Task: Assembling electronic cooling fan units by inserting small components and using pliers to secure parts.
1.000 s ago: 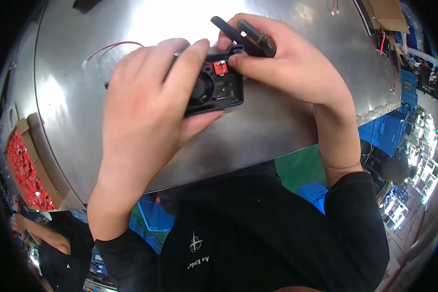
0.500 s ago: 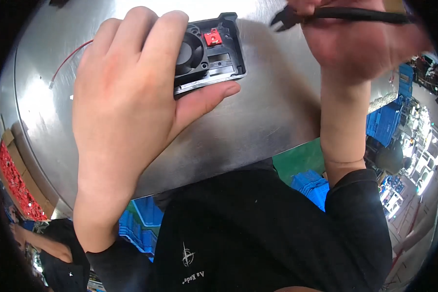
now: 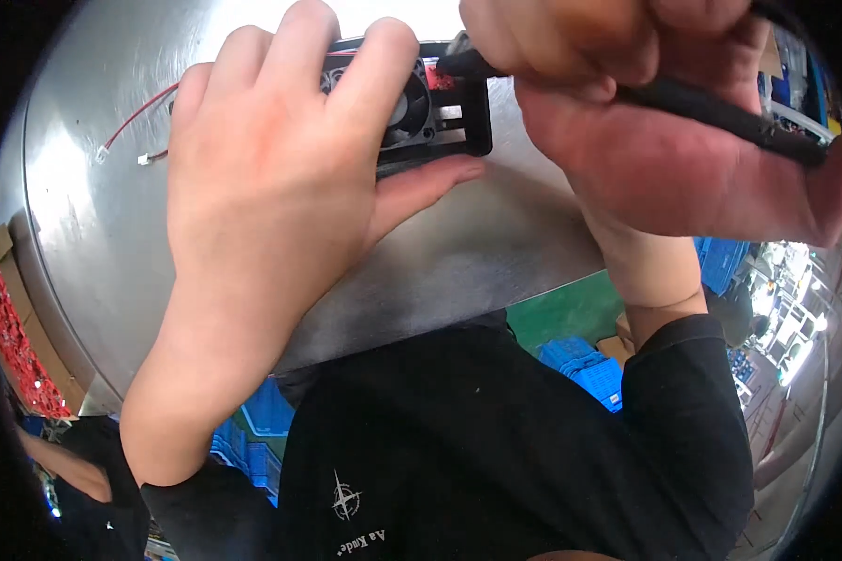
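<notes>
My left hand (image 3: pixel 271 159) is wrapped over a black plastic housing (image 3: pixel 480 122), its thumb along the near side and its fingers across the top. Inside the housing sit a small black fan (image 3: pixel 412 110) and, to its right, a red part (image 3: pixel 440 79). A thin red wire (image 3: pixel 142 112) comes out left of the hand; two small white connectors (image 3: pixel 144 159) lie there. My right hand (image 3: pixel 627 178) is closed around black-handled pliers (image 3: pixel 711 117). Their dark tip is at the red part; whether it grips it is hidden.
The housing is over a shiny metal table (image 3: pixel 440 262). A cardboard box of red parts (image 3: pixel 26 351) stands at the left. Below the table edge are blue crates (image 3: pixel 585 369) on a green floor (image 3: pixel 552 318). Another person's arm (image 3: pixel 70 466) shows at the lower left.
My right hand has come left and nearer, bringing the pliers' tip to the red part. My left hand and the housing have shifted slightly right.
</notes>
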### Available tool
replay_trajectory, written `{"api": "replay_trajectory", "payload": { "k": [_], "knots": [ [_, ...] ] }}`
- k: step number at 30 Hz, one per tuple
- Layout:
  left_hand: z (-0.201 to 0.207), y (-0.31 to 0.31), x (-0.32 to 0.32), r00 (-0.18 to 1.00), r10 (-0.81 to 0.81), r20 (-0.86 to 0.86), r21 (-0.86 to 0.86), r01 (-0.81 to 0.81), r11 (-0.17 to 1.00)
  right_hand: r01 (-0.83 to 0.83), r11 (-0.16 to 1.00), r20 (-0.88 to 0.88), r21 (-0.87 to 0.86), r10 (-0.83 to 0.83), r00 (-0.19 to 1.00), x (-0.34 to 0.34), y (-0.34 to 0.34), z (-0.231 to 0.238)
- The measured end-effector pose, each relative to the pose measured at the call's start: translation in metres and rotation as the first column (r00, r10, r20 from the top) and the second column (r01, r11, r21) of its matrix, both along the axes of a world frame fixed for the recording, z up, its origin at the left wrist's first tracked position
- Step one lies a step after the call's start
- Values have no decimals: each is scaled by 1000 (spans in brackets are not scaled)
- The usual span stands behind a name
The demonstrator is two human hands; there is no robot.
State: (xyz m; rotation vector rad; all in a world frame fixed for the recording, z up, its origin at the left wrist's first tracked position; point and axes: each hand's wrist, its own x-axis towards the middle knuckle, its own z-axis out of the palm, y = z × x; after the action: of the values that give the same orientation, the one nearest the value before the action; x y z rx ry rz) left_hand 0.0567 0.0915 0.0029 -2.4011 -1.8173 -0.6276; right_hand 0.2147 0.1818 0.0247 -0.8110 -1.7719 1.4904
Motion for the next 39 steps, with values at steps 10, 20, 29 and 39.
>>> {"api": "replay_trajectory", "payload": {
  "k": [10, 20, 29, 39],
  "knots": [
    [-1, 6, -3, 1000, -4, 9, -30, 5, 1000, -35, 998, -47, -47, 33, 998, 12, -2, 4],
    [2, 2, 0, 999, -5, -33, 4, 5, 1000, -65, 995, -88, -69, 59, 994, 2, 1, -1],
    [-3, 3, -2, 1000, -14, -24, 24, 15, 1000, -65, 991, -139, -117, 48, 989, 10, -1, -9],
    [-8, -2, -6, 999, -4, -34, 32, 6, 999, -61, 983, -208, -171, 25, 978, 15, 1, -20]
  ]
}}
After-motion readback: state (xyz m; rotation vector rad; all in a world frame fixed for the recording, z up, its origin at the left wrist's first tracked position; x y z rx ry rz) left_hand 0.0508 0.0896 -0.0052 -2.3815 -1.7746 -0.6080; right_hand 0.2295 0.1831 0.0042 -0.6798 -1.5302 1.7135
